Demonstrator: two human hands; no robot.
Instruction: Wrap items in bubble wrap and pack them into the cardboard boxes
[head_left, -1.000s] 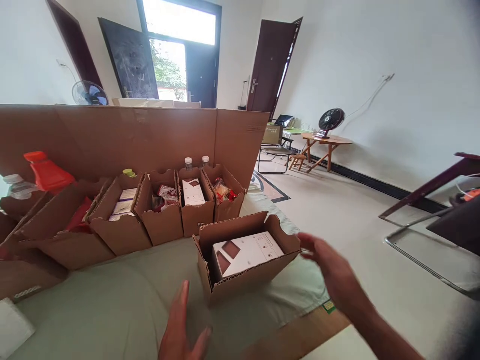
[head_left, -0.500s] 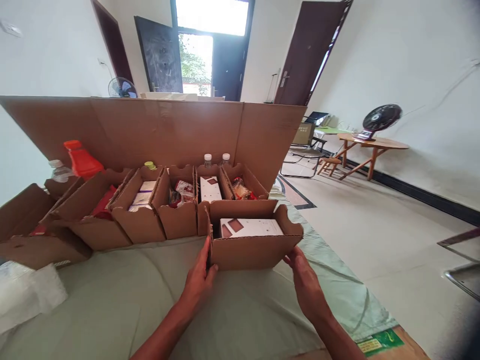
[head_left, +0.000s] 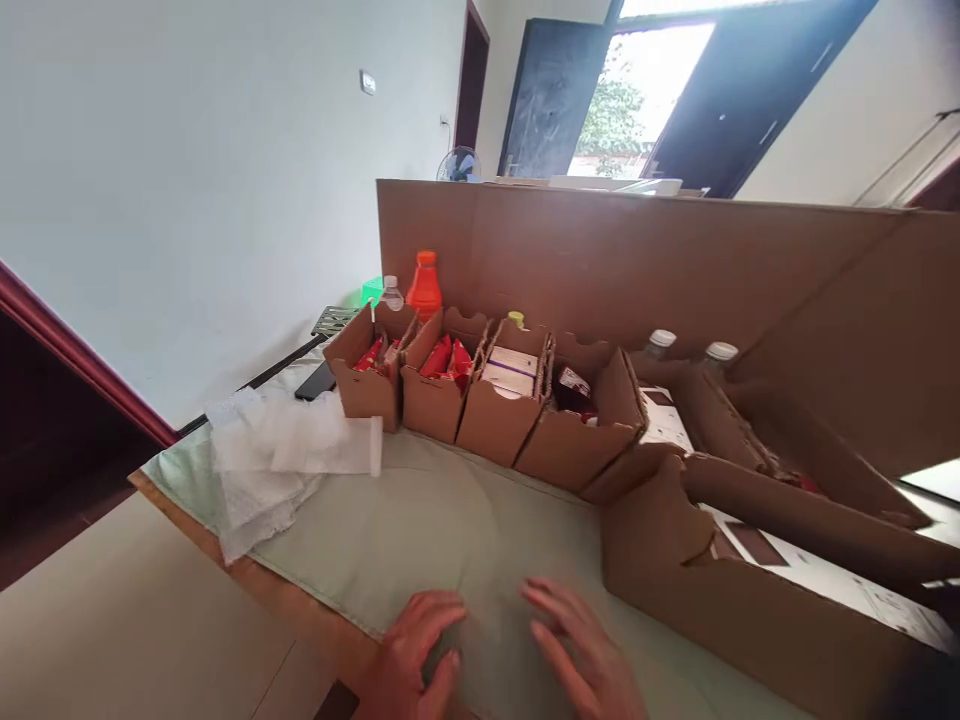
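My left hand (head_left: 420,650) is over the near edge of the green-clothed table (head_left: 420,530), its fingers apart and holding nothing. A short gap to its right is my right hand (head_left: 581,650), slightly blurred, fingers spread with nothing in them. Nearest to the right hand stands a cardboard bin (head_left: 675,600), turned sideways, with a white box (head_left: 832,585) lying in it. Behind, cardboard bins line up in a row. One bin (head_left: 431,400) holds red packets (head_left: 448,357), and another (head_left: 491,425) holds white boxes (head_left: 511,370).
Crumpled translucent wrapping (head_left: 292,450) lies at the table's left, near a dark flat object (head_left: 315,382). A tall cardboard panel (head_left: 570,250) stands behind the bins. In front of it are an orange-red bottle (head_left: 425,285) and clear bottles with white caps (head_left: 660,342).
Both hands have let go of the sideways bin and drawn back toward the table's near edge. The view has swung left, so the bins appear farther right.
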